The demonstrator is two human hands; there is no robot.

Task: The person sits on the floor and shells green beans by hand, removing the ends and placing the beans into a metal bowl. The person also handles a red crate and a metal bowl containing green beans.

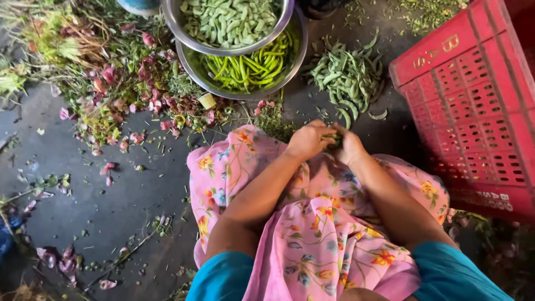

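Gripping one green bean pod (pixel 333 137) from both ends as if for snapping, left hand (pixel 307 140) and right hand (pixel 349 146) meet over the lap, loose bean pile (pixel 348 78) just ahead within reach.

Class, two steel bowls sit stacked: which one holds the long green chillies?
The lower bowl; the upper bowl resting on it holds flat pale bean pieces.

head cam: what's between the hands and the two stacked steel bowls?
Head view: between the hands and the bowls, mostly bare dark floor with green trimmings and pink peel scraps. The loose bean pile sits off to the right, not between.
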